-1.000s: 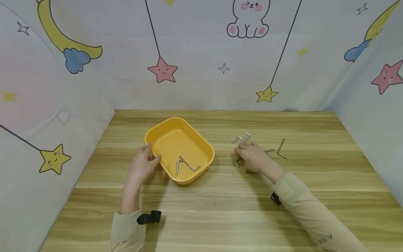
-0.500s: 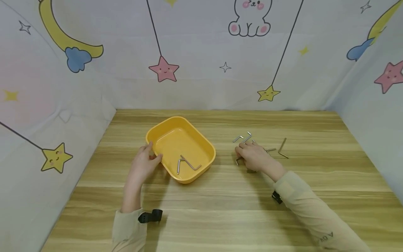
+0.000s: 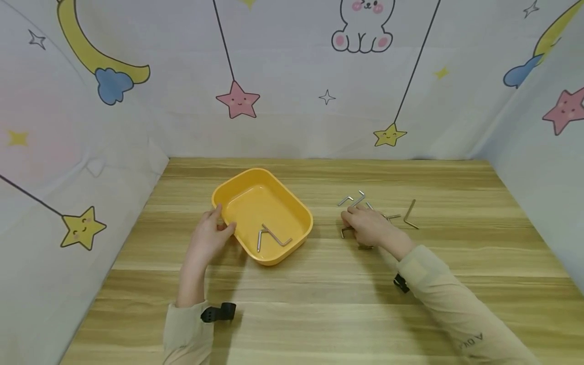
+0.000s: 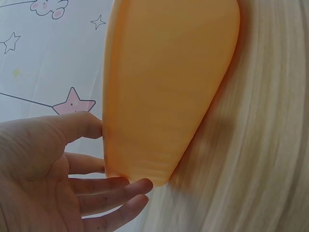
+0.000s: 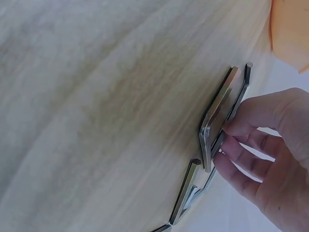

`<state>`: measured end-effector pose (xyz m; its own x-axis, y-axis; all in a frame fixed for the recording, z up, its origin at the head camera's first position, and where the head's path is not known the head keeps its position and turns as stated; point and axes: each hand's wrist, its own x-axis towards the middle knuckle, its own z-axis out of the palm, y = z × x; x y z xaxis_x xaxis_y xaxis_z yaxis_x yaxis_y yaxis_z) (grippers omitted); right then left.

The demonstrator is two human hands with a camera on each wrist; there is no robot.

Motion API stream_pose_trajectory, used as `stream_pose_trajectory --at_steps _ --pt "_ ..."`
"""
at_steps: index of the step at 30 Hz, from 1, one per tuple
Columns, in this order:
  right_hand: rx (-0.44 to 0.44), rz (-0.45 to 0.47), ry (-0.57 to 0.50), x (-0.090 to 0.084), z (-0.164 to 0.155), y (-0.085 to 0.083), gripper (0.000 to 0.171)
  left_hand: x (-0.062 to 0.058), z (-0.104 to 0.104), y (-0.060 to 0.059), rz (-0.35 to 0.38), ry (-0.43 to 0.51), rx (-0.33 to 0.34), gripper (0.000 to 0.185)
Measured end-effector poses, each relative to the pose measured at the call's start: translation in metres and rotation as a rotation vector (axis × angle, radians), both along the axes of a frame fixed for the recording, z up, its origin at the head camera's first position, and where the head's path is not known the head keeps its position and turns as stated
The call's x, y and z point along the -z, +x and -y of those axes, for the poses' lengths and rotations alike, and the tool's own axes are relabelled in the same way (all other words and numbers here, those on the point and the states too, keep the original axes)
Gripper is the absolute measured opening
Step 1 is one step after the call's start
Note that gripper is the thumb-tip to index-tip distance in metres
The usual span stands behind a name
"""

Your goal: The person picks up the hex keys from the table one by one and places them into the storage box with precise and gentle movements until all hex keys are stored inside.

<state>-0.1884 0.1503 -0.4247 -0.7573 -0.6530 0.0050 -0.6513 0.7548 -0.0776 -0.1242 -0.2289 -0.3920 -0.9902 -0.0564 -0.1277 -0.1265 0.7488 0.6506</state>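
A yellow tray (image 3: 292,209) sits left of centre on the wooden table, with two L-shaped hex keys (image 3: 272,236) lying in it. My left hand (image 3: 224,219) grips the tray's near-left corner, thumb on the rim and fingers along the outside; the left wrist view shows that grip (image 4: 120,154) on the tray (image 4: 164,77). To the right, my right hand (image 3: 347,220) rests on a scatter of hex keys on the table. In the right wrist view its fingertips (image 5: 227,131) pinch one hex key (image 5: 216,112), tilted up off the wood.
More loose hex keys lie around the right hand: a pair behind it (image 3: 352,199), one to its right (image 3: 409,215), others under the fingers (image 5: 186,193). Printed cloth walls close the table on three sides. Bare wood stretches along the near edge (image 3: 310,314).
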Motion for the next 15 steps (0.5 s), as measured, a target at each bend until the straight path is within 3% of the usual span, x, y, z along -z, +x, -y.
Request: stream_pose_trajectory --at_steps 15 --pt "-0.022 -0.015 -0.066 -0.0004 -0.0007 0.0012 0.024 0.0014 0.0005 0.0001 -0.011 -0.006 0.002 0.072"
